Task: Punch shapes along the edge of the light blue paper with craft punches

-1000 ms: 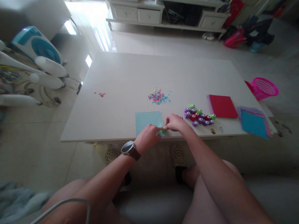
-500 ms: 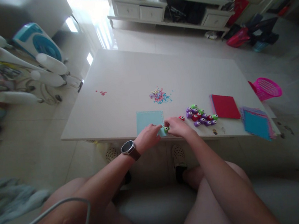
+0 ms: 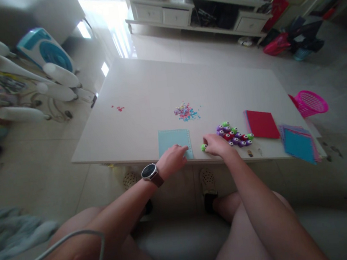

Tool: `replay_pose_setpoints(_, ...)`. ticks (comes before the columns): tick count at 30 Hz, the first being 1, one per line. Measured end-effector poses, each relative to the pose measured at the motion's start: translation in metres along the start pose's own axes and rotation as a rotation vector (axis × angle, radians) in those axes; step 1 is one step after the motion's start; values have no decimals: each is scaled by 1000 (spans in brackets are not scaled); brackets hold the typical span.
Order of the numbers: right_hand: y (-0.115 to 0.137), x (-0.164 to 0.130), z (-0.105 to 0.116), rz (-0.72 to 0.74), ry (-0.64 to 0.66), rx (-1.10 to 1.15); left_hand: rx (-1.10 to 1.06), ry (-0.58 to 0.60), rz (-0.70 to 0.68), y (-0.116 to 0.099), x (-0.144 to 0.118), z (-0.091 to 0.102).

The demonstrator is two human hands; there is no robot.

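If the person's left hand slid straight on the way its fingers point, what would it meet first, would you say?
The left hand already rests on the light blue paper sheet; past that, probably the heap of small coloured paper bits, though depth is unclear.

My left hand [image 3: 172, 159] flat on the near edge of a light blue paper sheet [image 3: 174, 141], my right hand [image 3: 217, 144] gripping a small green punch [image 3: 204, 147] just beside a cluster of purple, red and green punches [image 3: 233, 134], white table [image 3: 143, 91] beneath

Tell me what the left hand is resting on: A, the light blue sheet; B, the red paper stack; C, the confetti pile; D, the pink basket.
A: the left hand lies on the near right corner of the light blue sheet, well apart from the other three.
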State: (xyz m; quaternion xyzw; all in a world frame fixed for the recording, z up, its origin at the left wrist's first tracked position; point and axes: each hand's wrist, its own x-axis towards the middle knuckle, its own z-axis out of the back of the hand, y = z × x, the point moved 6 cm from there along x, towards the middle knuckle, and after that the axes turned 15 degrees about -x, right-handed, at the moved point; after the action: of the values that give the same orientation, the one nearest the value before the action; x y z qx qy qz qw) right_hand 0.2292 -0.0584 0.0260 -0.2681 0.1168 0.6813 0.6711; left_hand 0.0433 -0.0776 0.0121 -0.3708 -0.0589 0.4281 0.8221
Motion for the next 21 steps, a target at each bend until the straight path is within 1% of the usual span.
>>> replay_pose_setpoints(2,1,0,-1,8,3,7,2,-6,4,2,0,0)
replay_pose_setpoints(5,2,2,-2,15,-5,-4,10,3,-40,1,-1,1)
replay_pose_setpoints(7,5,3,1,49,-59,12,23,12,-69,1,-2,1)
replay_pose_setpoints(10,13,2,8,139,-142,110,41,9,-62,3,-3,3)
replay_pose_setpoints(12,20,1,9,210,-123,205,47,-2,-41,5,-3,3)
replay_pose_setpoints(15,31,0,6,293,-52,301,46,-8,-18,7,-2,4)
replay_pose_setpoints(21,39,2,-2,341,19,344,28,4,-9,6,-3,5)
